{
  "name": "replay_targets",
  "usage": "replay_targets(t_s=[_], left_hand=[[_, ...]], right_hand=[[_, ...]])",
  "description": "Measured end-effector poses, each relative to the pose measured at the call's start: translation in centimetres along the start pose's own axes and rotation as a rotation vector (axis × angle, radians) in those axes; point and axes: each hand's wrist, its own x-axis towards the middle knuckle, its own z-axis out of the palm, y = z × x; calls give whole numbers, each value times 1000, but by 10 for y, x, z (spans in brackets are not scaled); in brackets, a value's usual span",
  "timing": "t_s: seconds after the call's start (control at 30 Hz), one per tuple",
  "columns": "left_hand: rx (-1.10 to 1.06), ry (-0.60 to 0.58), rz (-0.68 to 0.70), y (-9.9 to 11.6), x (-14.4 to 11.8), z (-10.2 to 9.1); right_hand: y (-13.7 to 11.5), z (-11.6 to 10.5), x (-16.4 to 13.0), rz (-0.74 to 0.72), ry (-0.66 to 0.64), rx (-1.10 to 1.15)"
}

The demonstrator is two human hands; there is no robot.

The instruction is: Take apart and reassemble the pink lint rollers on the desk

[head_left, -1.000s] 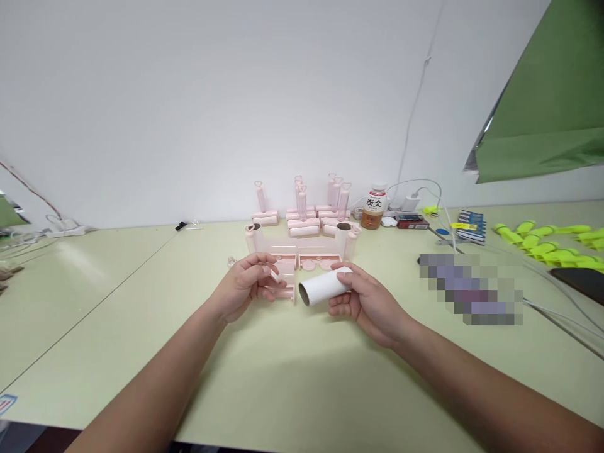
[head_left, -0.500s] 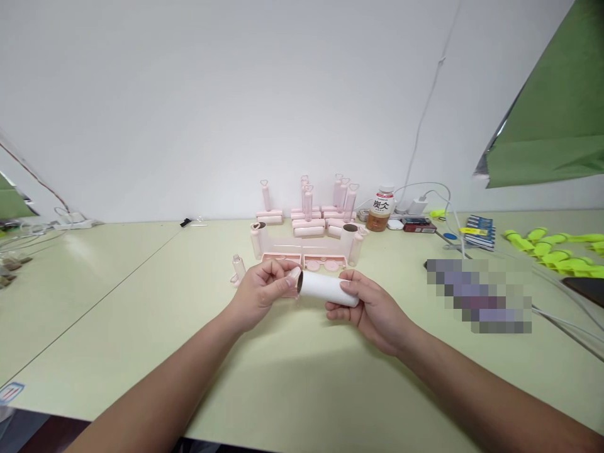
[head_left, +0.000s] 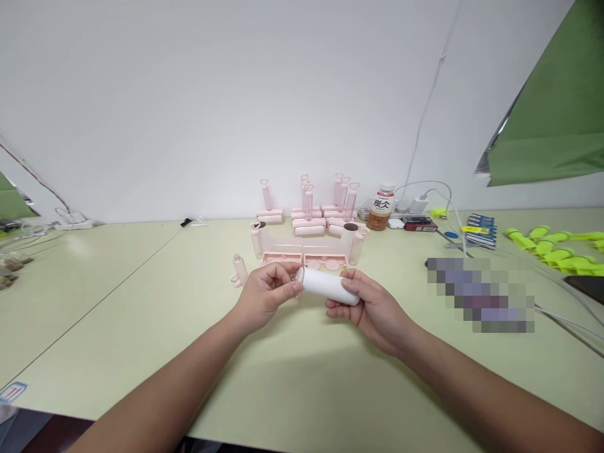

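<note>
A white lint roller roll [head_left: 325, 286] lies almost level above the table, its left end slightly higher. My right hand [head_left: 375, 311] is closed round its right end, thumb on top and fingers beneath. My left hand [head_left: 267, 292] pinches a small pink end piece [head_left: 300, 275] against the roll's left opening, covering the brown core; fingers hide part of it. Behind the hands are two open pink trays, the left tray [head_left: 282, 257] and the right tray [head_left: 346, 259]. A small clear-and-pink bottle-like part [head_left: 240, 269] stands left of my left hand.
Pink cases [head_left: 309, 227] with upright heart-topped handles [head_left: 350, 200] line the wall. Another white roll [head_left: 349, 236] stands behind the right tray. A labelled bottle [head_left: 382, 207], cables, a blurred-out object [head_left: 479, 296] and neon-yellow pieces [head_left: 557, 251] lie to the right.
The pink piece in my left hand has moved right onto the roll's left end, so the brown core opening no longer shows. My right hand holds the roll in nearly the same place.
</note>
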Motion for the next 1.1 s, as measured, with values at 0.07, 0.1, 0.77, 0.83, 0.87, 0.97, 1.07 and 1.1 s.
replay_targets(t_s=[0.07,0.1,0.77,0.83,0.87,0.97,1.07,1.1], left_hand=[[16,7,-4,1,0,0],[16,5,-6,1,0,1],[88,229,191,2,-10,1],[206,196,195,4,-13,3],[258,115,182,5,-15,4],[384,-116,168,8,-15,5],[421,-85,153,9,-11,3],[412,-72,131,9,-9,2]], right_hand=[[0,0,1,3,-5,-8],[1,0,1,5,-8,-13],[1,0,0,62,-109,-108],[2,0,0,47,-96,-77],[2,1,0,44,-89,-64],[-1,3,-1,30,-68,-37],[-6,5,-4,-2,-102,4],[-8,6,-5,-16,-132,18]])
